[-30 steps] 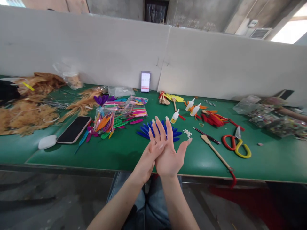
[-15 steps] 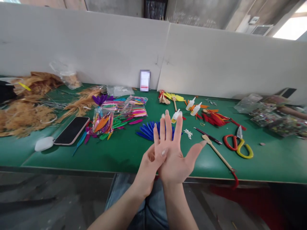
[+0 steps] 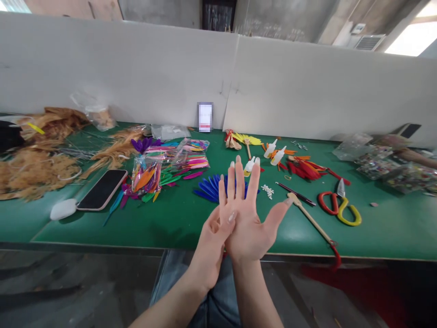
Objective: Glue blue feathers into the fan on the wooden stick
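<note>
My right hand (image 3: 249, 214) is raised over the front of the table, palm toward me, fingers stretched up and thumb spread. Nothing lies in it. My left hand (image 3: 215, 237) is closed around the little-finger edge of the right hand, its thumb on the palm. Behind the raised fingers are blue feathers (image 3: 207, 189), partly hidden, and a small white glue bottle (image 3: 249, 167). A wooden stick (image 3: 312, 218) with a rounded end and red cord lies beside the right thumb. White beads (image 3: 268, 191) and a dark pen-like tool (image 3: 296, 194) rest just beyond it.
Scissors (image 3: 341, 202) with red and yellow handles lie right, near red feathers (image 3: 305, 168). Bagged coloured feathers (image 3: 146, 177), a phone (image 3: 102, 190) and brown fibres (image 3: 37, 168) occupy the left. Another person's arm (image 3: 421, 158) reaches over bead bags. A white partition (image 3: 153, 73) stands behind.
My hands keep the same hold and pose. The view has shifted very slightly; nothing on the table has visibly moved.
</note>
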Demonstrator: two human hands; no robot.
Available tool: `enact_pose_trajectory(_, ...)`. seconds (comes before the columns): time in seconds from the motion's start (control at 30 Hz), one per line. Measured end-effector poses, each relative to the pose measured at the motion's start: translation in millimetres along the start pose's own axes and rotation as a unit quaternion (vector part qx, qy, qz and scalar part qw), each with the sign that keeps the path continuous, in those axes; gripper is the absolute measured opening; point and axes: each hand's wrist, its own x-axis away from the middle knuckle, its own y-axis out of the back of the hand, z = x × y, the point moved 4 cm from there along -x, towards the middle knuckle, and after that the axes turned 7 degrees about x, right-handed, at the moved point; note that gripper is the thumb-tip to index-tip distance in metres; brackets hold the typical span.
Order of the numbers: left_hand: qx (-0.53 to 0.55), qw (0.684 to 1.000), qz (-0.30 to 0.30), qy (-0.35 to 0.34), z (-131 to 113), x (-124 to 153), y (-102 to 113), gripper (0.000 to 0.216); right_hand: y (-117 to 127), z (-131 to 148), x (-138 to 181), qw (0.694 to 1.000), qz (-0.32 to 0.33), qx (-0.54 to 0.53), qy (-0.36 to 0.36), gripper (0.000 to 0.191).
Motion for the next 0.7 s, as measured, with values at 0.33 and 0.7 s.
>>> enact_pose_trajectory(0.33,0.014,1.000,0.018,0.006,-4.4,-0.6,-15.6,0.053,-7.7,13.1,3.3,0.994,0.040,-0.100,0.009,0.067)
enact_pose_trajectory(0.7,0.005,0.999,-0.021,-0.031,-22.8,-5.3,-19.3,0.044,-13.5,8.8,15.0,0.992,0.067,-0.105,0.008,0.075)
